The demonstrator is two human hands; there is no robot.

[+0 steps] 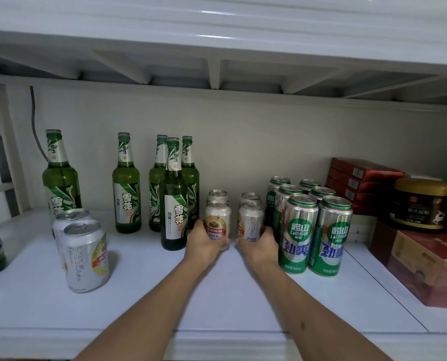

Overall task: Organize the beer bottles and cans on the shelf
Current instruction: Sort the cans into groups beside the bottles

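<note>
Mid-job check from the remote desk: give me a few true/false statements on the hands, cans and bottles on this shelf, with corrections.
1. Each hand grips one small silver can. True: the left hand holds the left front can, the right hand holds the right front can.
2. Both gripped cans are lifted high above the shelf. False: they sit low, at about shelf level.
3. The tall green cans stand to the right of the hands. True.
4. Every green bottle lies on its side. False: all stand upright.
5. Two more silver cans stand at the front left. True.
6. The red boxes are on the left end. False: they are at the right.
</note>
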